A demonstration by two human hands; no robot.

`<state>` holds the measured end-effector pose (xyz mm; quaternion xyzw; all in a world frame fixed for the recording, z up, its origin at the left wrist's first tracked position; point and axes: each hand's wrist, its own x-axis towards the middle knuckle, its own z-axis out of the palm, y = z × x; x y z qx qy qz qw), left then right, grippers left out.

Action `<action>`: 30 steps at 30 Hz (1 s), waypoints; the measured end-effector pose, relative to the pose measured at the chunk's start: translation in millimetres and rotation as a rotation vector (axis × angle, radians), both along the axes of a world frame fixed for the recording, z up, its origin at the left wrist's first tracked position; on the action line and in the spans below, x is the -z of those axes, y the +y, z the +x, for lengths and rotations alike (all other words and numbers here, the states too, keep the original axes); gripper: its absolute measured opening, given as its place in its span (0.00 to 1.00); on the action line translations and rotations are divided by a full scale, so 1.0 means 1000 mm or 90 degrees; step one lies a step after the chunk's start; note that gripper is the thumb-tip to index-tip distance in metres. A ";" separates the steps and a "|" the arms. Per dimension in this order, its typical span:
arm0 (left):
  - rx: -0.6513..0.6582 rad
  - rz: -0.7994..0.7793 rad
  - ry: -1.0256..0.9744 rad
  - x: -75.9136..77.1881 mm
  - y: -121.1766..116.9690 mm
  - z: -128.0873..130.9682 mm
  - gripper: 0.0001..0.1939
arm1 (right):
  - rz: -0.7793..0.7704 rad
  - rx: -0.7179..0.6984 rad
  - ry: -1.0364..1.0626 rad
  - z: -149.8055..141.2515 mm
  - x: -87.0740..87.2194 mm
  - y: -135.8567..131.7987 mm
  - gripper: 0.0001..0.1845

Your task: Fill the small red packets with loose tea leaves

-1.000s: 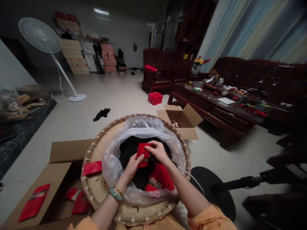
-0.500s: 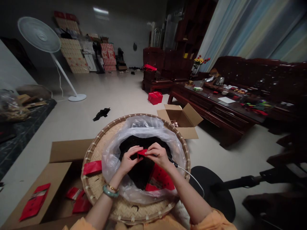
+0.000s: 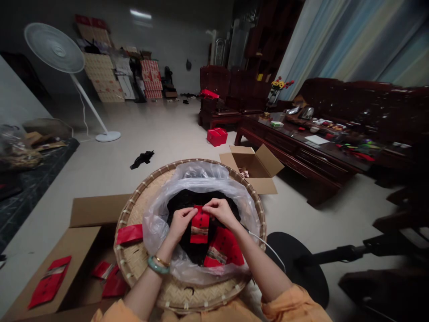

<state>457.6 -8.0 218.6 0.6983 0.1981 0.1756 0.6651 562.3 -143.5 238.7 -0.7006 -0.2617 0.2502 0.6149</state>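
Between my two hands a small red packet point(image 3: 199, 227) hangs upright, its printed front towards me. My left hand point(image 3: 181, 223) pinches its top left corner, and my right hand point(image 3: 221, 212) pinches the top right. Below is a clear plastic bag point(image 3: 156, 228), opened wide, with dark contents point(image 3: 187, 201) too dark to make out. More red packets point(image 3: 225, 250) lie in the bag under my right forearm. The bag sits on a round woven bamboo tray point(image 3: 181, 295). Another red packet point(image 3: 129, 234) rests on the tray's left side.
At the left an open cardboard box point(image 3: 80, 241) holds red packets, with one packet point(image 3: 50, 281) on its flap. Beyond the tray stands another open carton point(image 3: 248, 163). A white cable point(image 3: 271, 250) runs over the tray's right rim, near a black round base point(image 3: 298, 268).
The red packet was held flat and edge-on between my fingers; now it hangs down with its front showing. My left hand has turned to pinch its top corner.
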 end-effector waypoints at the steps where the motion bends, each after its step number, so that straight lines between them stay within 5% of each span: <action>1: -0.002 -0.004 0.002 0.001 -0.001 0.000 0.14 | -0.010 -0.008 0.017 0.001 0.000 0.000 0.15; 6: -0.004 -0.125 -0.012 0.006 -0.007 -0.001 0.12 | -0.045 -0.059 0.054 0.005 0.005 0.002 0.17; 10: 0.153 -0.404 0.049 0.006 -0.013 -0.004 0.17 | -0.058 -0.037 0.043 0.005 0.014 0.008 0.17; 12: 0.201 -0.461 0.094 0.006 -0.016 -0.006 0.21 | -0.070 -0.027 0.031 0.005 0.019 0.011 0.17; 18: 0.128 -0.466 0.082 0.006 -0.015 -0.008 0.20 | -0.188 0.023 -0.204 0.017 0.031 -0.010 0.17; 24: 0.097 -0.480 0.031 0.007 -0.013 -0.009 0.20 | -0.552 0.029 -0.451 0.016 0.055 -0.051 0.31; 27: 0.092 -0.469 0.024 0.006 -0.015 -0.009 0.19 | -0.561 0.038 -0.435 0.017 0.066 -0.056 0.32; 30: 0.097 -0.456 0.026 0.003 -0.015 -0.010 0.19 | -0.466 0.048 -0.383 0.026 0.065 -0.060 0.28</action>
